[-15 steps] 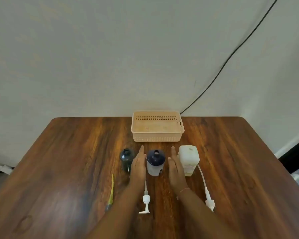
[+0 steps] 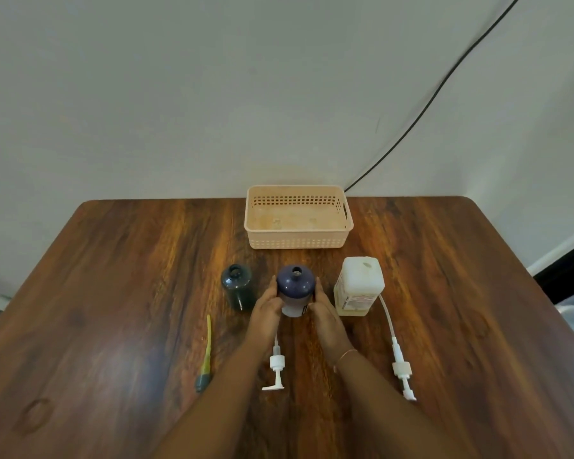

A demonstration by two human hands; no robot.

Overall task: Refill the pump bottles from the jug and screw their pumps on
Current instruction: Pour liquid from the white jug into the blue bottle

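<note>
Both hands, left (image 2: 266,309) and right (image 2: 325,314), grasping blue bottle (image 2: 295,288); beside it green bottle (image 2: 237,286), jug (image 2: 358,286); behind, basket (image 2: 298,240).

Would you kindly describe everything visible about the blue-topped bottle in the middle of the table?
The blue-topped bottle stands upright on the wooden table, between the dark green bottle and the white jug, in front of the basket. It has a rounded dark blue shoulder, a pale lower body and an open neck with no pump. It looks like plastic. The left hand and right hand cup its sides.
</note>
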